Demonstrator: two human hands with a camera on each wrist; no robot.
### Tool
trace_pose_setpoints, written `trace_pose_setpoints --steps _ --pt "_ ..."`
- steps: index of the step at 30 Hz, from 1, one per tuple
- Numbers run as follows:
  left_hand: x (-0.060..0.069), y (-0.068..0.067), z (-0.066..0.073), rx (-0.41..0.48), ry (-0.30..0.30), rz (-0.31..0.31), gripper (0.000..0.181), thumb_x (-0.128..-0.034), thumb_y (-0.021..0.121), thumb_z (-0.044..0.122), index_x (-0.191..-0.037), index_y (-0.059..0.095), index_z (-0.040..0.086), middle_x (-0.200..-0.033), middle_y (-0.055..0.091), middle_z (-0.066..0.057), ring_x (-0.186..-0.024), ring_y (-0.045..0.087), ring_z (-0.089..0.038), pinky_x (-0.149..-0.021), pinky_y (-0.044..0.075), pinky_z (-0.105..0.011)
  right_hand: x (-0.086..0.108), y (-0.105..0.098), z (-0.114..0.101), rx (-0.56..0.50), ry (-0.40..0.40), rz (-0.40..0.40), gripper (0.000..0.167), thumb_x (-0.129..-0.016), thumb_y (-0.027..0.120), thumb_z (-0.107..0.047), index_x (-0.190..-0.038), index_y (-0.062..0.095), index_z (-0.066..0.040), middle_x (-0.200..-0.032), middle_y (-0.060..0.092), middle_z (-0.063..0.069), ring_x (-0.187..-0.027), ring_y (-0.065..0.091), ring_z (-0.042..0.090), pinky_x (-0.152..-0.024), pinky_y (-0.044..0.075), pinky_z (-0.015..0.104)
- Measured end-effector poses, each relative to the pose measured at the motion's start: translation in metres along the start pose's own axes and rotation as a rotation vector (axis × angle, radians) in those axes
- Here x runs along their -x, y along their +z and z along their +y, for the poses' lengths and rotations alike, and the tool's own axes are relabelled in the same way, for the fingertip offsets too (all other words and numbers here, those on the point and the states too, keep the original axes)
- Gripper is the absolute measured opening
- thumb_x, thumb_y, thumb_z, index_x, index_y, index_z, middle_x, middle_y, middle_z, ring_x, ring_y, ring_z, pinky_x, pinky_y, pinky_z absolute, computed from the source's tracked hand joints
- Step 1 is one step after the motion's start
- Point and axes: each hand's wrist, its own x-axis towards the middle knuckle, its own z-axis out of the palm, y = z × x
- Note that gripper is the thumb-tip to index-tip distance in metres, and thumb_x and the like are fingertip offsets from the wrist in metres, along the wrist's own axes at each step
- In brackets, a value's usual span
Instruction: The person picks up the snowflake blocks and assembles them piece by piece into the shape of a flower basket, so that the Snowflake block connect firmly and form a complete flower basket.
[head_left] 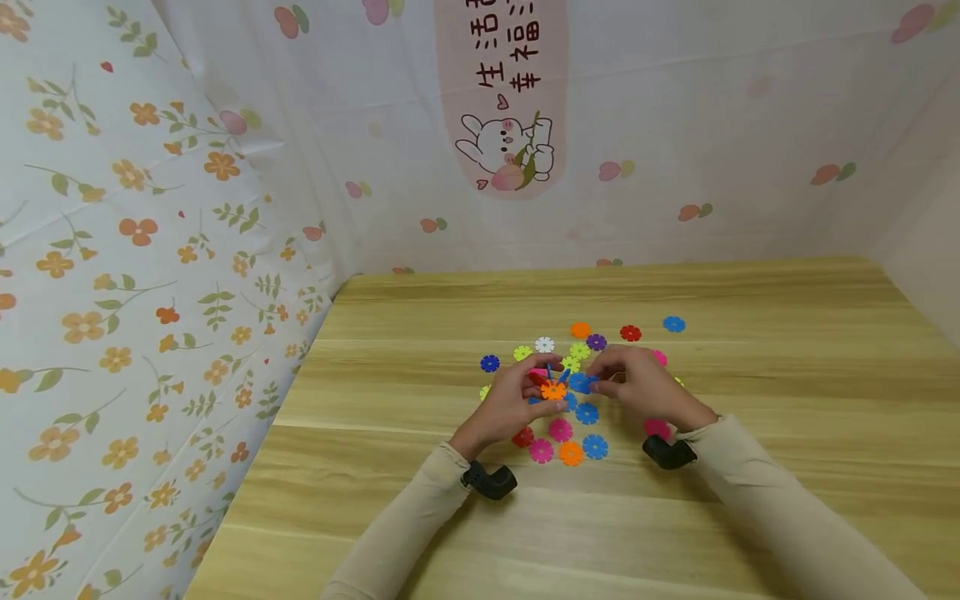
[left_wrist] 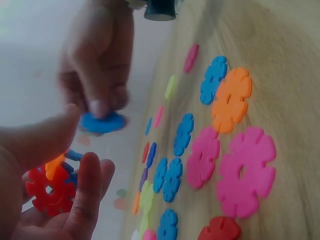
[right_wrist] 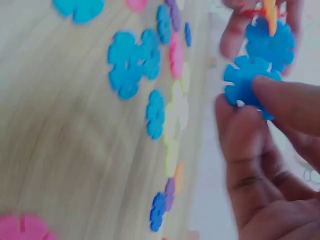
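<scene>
While the left hand (head_left: 510, 406) is holding a cluster of interlocking flower-shaped plastic discs (head_left: 554, 390) above the wooden tabletop (head_left: 600, 542), its thumb and fingers are curving round the pieces, parted only by the cluster's breadth. Orange, red and blue are showing in it. The right hand (head_left: 641, 385) is pinching a single blue disc (right_wrist: 242, 80), thumb and fingers nearly together on its thin plate, just beside the cluster. From the right wrist it is overlapping a blue piece of the cluster, though blur and angle are leaving it unclear whether the two are touching.

If the notches are meeting out of line, the blue disc could be twisting out of the pinch; too hard a push could be forcing the cluster's joints apart, and a slack left hold could be letting it turn. A dropped disc would be mixing with the blue ones below.

Loose discs (head_left: 595, 448) in many colours are lying scattered on the pale, grained wood, some overlapping. Behind, a white cloth with a rabbit print (head_left: 502, 146) and Chinese characters (head_left: 506, 46) is hanging; at the left, a floral cloth (head_left: 135, 333) is covering the side.
</scene>
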Motion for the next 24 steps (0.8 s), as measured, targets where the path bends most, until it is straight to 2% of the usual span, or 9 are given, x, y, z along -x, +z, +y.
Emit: trace_pose_setpoints --steps 4,8,12,17,20,24 --pt "-0.001 0.003 0.001 0.0 -0.006 -0.007 0.056 -0.0906 0.075 0.017 -0.141 0.053 0.012 -0.139 0.059 -0.007 -0.103 0.065 -0.017 -0.096 0.057 -0.029 0.002 0.003 -0.008 -0.064 -0.044 0.058 0.01 -0.09 0.072 -0.003 -0.098 0.077 -0.006 -0.099 0.073 0.009 -0.086 0.066 0.014 -0.073 0.057 0.021" --pt "-0.004 0.005 0.002 0.017 -0.003 0.003 0.053 -0.0911 0.075 0.018 -0.14 0.054 0.014 -0.137 0.059 -0.007 -0.101 0.067 -0.016 -0.094 0.058 -0.031 0.003 0.007 -0.013 -0.056 -0.084 0.104 0.011 -0.088 0.074 -0.002 -0.097 0.078 -0.007 -0.097 0.074 0.007 -0.081 0.065 0.009 -0.07 0.056 0.02" --pt "-0.005 0.007 0.003 0.03 -0.01 0.03 0.05 -0.0911 0.075 0.017 -0.137 0.055 0.015 -0.133 0.062 -0.006 -0.098 0.067 -0.014 -0.091 0.058 -0.029 0.003 0.009 -0.016 -0.043 -0.118 0.147 0.011 -0.085 0.076 0.0 -0.094 0.079 -0.006 -0.094 0.075 0.006 -0.079 0.067 0.008 -0.07 0.057 0.019" --pt "-0.005 0.01 0.006 0.022 -0.004 0.057 0.049 -0.0902 0.075 0.012 -0.135 0.055 0.013 -0.131 0.064 -0.009 -0.095 0.064 -0.011 -0.087 0.057 -0.021 0.003 0.009 -0.016 -0.085 -0.163 0.161 0.011 -0.084 0.077 0.002 -0.092 0.079 -0.004 -0.092 0.076 0.008 -0.079 0.07 0.01 -0.072 0.058 0.017" --pt "-0.006 0.012 0.008 0.026 -0.011 0.043 0.05 -0.0898 0.075 0.01 -0.135 0.054 0.012 -0.131 0.064 -0.01 -0.092 0.062 -0.01 -0.082 0.056 -0.019 0.002 0.008 -0.015 -0.077 -0.199 0.16 0.013 -0.083 0.076 0.005 -0.09 0.08 -0.005 -0.089 0.075 0.007 -0.078 0.067 0.008 -0.07 0.058 0.018" --pt "-0.007 0.01 0.009 0.003 -0.031 0.006 0.049 -0.0904 0.075 0.015 -0.134 0.053 0.012 -0.134 0.062 -0.009 -0.096 0.064 -0.012 -0.087 0.056 -0.019 0.003 0.008 -0.014 -0.05 -0.222 0.172 0.014 -0.082 0.077 0.004 -0.089 0.08 -0.008 -0.088 0.075 0.004 -0.077 0.066 0.007 -0.069 0.058 0.019"
